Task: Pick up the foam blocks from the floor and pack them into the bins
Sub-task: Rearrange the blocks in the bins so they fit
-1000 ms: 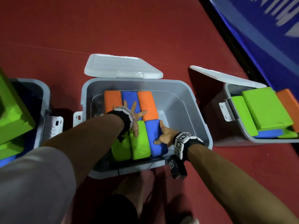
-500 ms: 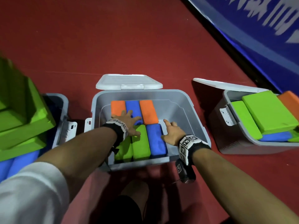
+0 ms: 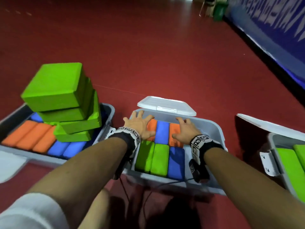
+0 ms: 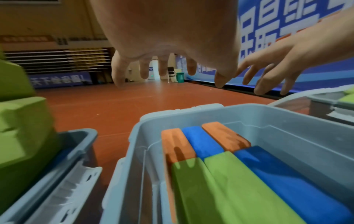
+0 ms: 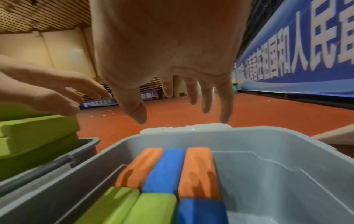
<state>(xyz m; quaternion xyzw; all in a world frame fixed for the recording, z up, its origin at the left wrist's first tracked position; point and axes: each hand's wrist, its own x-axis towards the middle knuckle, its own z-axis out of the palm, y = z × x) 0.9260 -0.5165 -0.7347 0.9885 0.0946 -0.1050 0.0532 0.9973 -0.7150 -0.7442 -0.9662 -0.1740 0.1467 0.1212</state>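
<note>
bins (image 3: 219,129): 3 | lids (image 3: 166,105): 2 | hands (image 3: 140,125): 2

The grey plastic right-hand bin (image 3: 274,142) ran off the head view's right edge, its green foam blocks (image 3: 288,167) only partly seen. Beside it, the left hand (image 3: 140,125) covered much of an orange foam block (image 3: 152,128). The blue wall banner's (image 3: 270,19) white lettering was blurred beyond reading.

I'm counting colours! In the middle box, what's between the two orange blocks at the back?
One blue block sits between the two orange blocks in the middle box. The head view shows it, and both wrist views too.
</note>
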